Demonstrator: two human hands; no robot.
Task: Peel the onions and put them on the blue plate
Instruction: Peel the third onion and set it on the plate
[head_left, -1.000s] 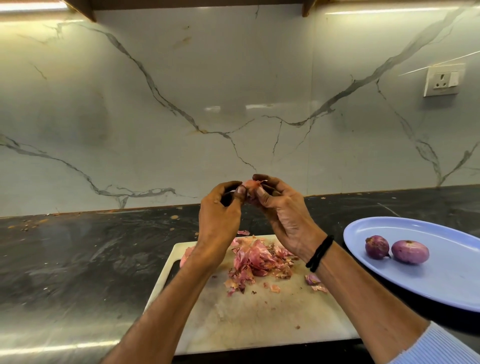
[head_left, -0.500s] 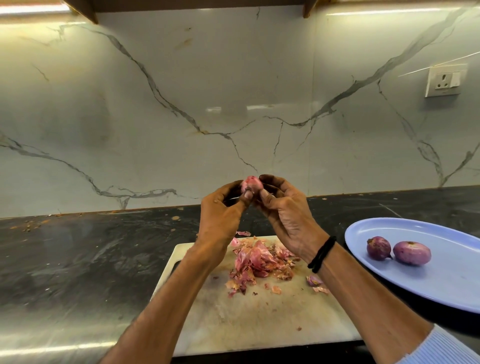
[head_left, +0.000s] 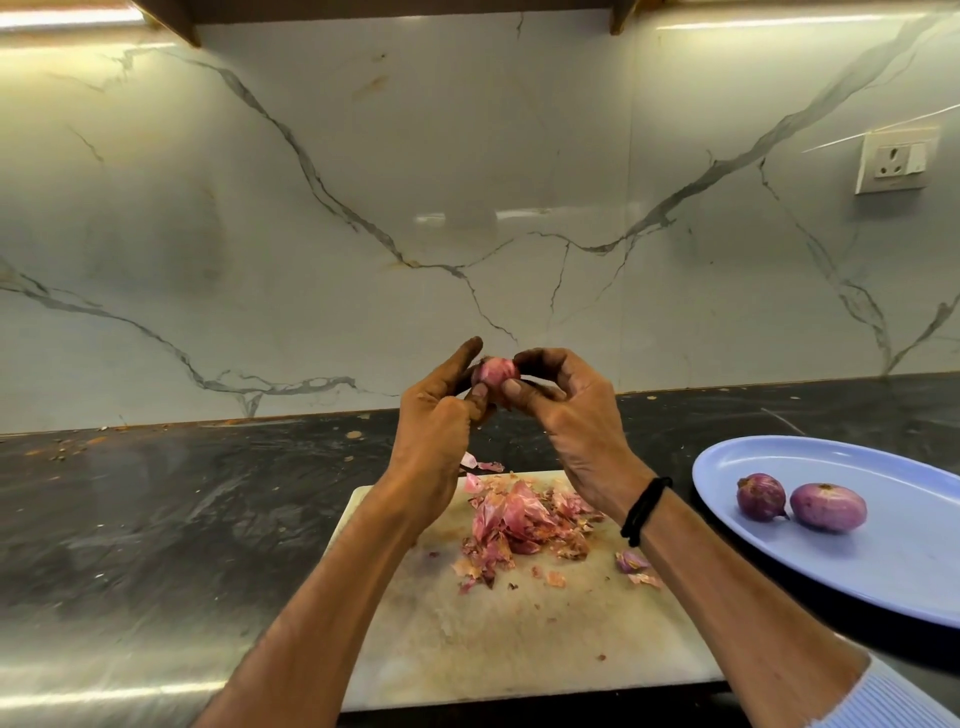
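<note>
**Small onion pinched between both hands**

A small onion (head_left: 496, 371), pink and glossy, is gripped between the left hand (head_left: 436, 431) and the right hand (head_left: 571, 415), raised in the air. The left forefinger is laid against its top and the thumb is pressed below. The right fingers (head_left: 540, 361) are curled round its other side. Most of the onion is covered, so any skin left on it cannot be judged. Below the fingers, a heap of peels (head_left: 519, 519) is spread on a cutting board (head_left: 519, 649) on the counter (head_left: 156, 519). To the right of the fingers, a dark onion (head_left: 761, 496) and a pale onion (head_left: 827, 506) are seen side by side on the blue plate (head_left: 909, 571), whose right edge is cut off.
</note>
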